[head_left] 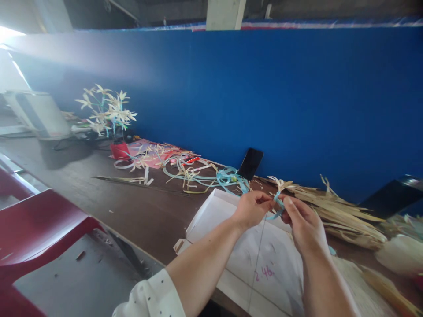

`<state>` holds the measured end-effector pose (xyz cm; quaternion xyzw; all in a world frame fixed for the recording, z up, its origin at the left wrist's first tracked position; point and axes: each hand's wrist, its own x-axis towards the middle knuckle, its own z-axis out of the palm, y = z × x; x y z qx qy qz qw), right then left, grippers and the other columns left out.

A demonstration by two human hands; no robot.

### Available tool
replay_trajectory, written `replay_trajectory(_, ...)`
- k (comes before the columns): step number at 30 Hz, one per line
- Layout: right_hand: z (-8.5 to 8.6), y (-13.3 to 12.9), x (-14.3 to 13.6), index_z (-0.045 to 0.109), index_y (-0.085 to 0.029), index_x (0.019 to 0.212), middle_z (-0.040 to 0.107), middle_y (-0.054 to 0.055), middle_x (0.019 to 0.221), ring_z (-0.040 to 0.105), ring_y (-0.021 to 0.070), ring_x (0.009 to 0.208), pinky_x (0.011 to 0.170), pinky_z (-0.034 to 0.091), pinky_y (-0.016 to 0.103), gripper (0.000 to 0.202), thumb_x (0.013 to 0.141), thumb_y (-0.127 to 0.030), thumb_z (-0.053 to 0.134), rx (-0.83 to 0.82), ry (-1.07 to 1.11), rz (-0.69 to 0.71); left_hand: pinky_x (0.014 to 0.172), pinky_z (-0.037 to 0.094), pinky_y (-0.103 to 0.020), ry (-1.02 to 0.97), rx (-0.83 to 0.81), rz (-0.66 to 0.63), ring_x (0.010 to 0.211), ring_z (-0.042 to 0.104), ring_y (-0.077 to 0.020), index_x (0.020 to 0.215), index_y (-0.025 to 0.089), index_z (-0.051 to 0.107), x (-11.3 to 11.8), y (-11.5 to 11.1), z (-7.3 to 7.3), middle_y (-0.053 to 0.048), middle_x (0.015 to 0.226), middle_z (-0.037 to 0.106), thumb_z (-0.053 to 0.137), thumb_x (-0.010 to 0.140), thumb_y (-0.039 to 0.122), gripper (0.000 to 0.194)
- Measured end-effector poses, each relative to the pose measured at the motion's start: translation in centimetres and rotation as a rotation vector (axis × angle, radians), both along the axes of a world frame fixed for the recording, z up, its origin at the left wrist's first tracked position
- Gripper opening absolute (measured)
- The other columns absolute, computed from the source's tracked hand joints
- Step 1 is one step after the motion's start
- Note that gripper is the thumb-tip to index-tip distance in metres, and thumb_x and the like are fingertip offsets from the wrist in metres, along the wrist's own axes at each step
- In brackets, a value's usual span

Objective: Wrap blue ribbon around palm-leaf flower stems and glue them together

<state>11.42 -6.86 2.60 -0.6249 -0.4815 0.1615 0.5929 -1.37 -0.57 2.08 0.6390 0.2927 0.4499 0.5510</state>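
A small pale husk flower stands up between my two hands, with light blue ribbon wrapped at its base. My left hand pinches the flower at its base from the left side. From below those fingers a thin dark wire runs down over the white box. My right hand is closed, thumb against fingers, on the blue ribbon, and a loop of it hangs below. Some of the fingertip contact is hidden. Both hands are over the open white box, which has pink writing on it.
Left of the box lie tangled blue ribbons and husk strips. A phone leans against the blue partition. Dry husks spread at right. A finished flower bunch stands in a red pot. A red chair adjoins the table.
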Motion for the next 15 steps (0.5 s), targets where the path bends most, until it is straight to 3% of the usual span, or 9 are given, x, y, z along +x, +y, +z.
replay_trajectory(3,-0.5,0.2,0.4,0.067,-0.018,0.1,0.054,0.0,0.057,0.039,0.0104,0.044,0.04,0.027,0.024,0.05,0.076,-0.06,0.054,-0.006,0.152,0.03,0.063,0.042,-0.022,-0.023,0.013,0.007,0.066,0.054,-0.0104,0.078,0.013,0.067,-0.1,0.4,-0.1,-0.002,0.072,0.063,0.062,0.073,0.034,0.023)
replay_trajectory(7,-1.2,0.5,1.0,0.067,-0.016,0.086,0.059,0.004,0.06,0.033,0.0086,0.038,0.035,0.018,0.025,0.051,0.074,-0.063,0.054,-0.175,0.263,0.084,0.064,0.043,-0.022,-0.046,0.027,-0.026,0.068,0.057,-0.0115,0.079,0.013,0.066,-0.2,0.6,-0.1,-0.003,0.073,0.065,0.061,0.074,0.033,0.021)
replay_trajectory(12,-1.0,0.3,0.8,0.064,-0.017,0.081,0.051,-0.001,0.057,0.032,0.0068,0.043,0.038,0.019,0.021,0.031,0.071,-0.047,0.068,-0.115,0.374,0.246,0.067,0.044,-0.022,-0.013,0.026,-0.052,0.07,0.058,-0.0125,0.078,0.013,0.065,-0.4,0.7,-0.2,-0.004,0.074,0.066,0.058,0.076,0.034,0.022)
replay_trajectory(15,-0.8,0.3,0.6,0.064,-0.018,0.091,0.052,-0.002,0.06,0.037,0.0074,0.045,0.04,0.024,0.021,0.035,0.065,-0.039,0.075,-0.099,0.355,0.261,0.065,0.042,-0.022,0.001,0.07,-0.034,0.069,0.056,-0.0118,0.08,0.014,0.065,-0.3,0.9,-0.4,-0.003,0.075,0.065,0.059,0.075,0.035,0.022)
